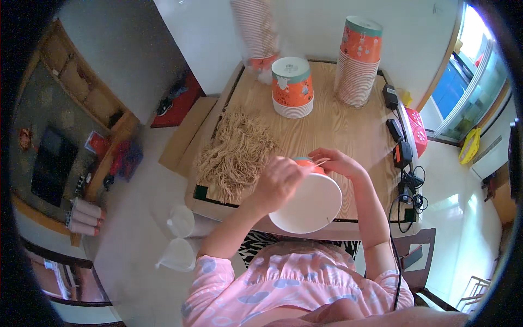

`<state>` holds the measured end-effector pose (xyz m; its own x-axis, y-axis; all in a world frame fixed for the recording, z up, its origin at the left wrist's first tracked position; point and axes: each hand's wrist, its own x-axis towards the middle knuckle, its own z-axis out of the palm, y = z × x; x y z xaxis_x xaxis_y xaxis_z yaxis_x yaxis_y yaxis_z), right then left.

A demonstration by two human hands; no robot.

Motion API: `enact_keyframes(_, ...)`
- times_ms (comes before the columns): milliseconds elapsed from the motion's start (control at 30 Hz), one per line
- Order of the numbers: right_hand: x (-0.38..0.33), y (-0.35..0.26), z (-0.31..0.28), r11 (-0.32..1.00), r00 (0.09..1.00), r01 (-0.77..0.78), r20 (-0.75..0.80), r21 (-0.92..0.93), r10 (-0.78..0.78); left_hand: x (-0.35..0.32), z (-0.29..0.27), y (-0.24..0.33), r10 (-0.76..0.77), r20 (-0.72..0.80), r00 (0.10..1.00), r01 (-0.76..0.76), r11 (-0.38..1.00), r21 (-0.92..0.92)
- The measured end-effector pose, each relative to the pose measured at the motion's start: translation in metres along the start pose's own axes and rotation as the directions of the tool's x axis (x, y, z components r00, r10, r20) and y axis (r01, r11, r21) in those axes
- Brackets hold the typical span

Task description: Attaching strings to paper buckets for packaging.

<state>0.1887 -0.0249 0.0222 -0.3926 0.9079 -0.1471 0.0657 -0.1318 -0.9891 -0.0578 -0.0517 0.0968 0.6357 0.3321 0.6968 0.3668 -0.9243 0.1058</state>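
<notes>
A paper bucket (308, 204), orange and green outside, is tipped at the table's near edge with its white inside facing me. My left hand (284, 180) is closed at the bucket's left side, its fingers pinched together; what they grip is hidden. At the bucket's far side my right hand (335, 162) pinches a short beige cord (322, 162). A tangled pile of beige cords (237, 155) lies left of my hands. Beyond them, a short stack of upside-down orange and green buckets (292, 90) stands on the table.
A tall bucket stack (358, 62) stands at the back right, another (256, 35) at the back left, partly in clear plastic. Black power adapters (403, 155) and cables line the wooden table's (327, 131) right edge. A chair (419, 256) stands at the near right.
</notes>
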Motion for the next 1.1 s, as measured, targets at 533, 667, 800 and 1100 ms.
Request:
enact_keyframes(533,-0.046,-0.080,-0.027,0.906,0.865,0.360,-0.283,-0.223,-0.414,-0.011,-0.008,-0.016,-0.505,0.057,0.862,0.504,0.863,0.025)
enact_keyframes(667,-0.055,-0.112,-0.013,0.695,0.787,0.302,-0.241,-0.652,-0.568,0.007,-0.004,-0.024,-0.487,0.051,0.872,0.487,0.873,0.025)
enact_keyframes(800,-0.063,-0.157,0.008,0.549,0.742,0.287,-0.181,-0.785,-0.646,0.015,-0.002,-0.034,-0.468,0.036,0.883,0.461,0.880,0.116)
enact_keyframes(1100,-0.021,-0.185,-0.038,0.348,0.813,0.240,-0.008,-0.906,-0.583,0.010,0.037,-0.075,-0.431,-0.295,0.853,0.425,0.901,-0.087)
